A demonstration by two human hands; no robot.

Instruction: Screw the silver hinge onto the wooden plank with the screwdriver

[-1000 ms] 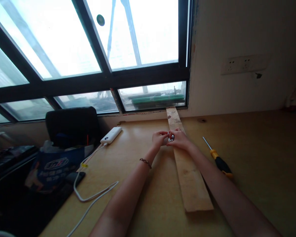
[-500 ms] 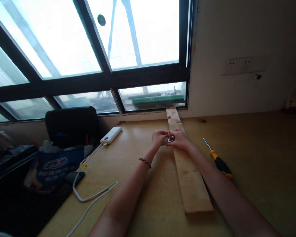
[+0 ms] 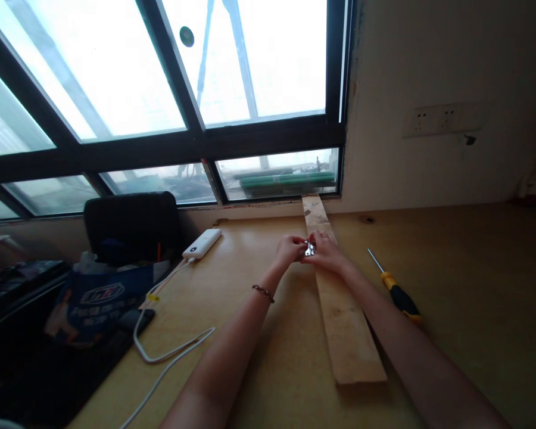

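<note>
Turned flatter since earlier, the metal piece, perhaps a hinge, sits pinched by the left hand and right hand, liable to drop onto the board below the fingers if either slackens.

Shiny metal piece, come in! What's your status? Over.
Left hand and right hand both holding metal piece. Piece at wooden board; contact unclear. Screwdriver right of board, seemingly not in the way.

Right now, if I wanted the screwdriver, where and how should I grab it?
I'd take the screwdriver by its thick handle, from above and the right. It lies on the table with the handle toward the person and the thin shaft toward the wall; the right forearm and board are on its left.
</note>
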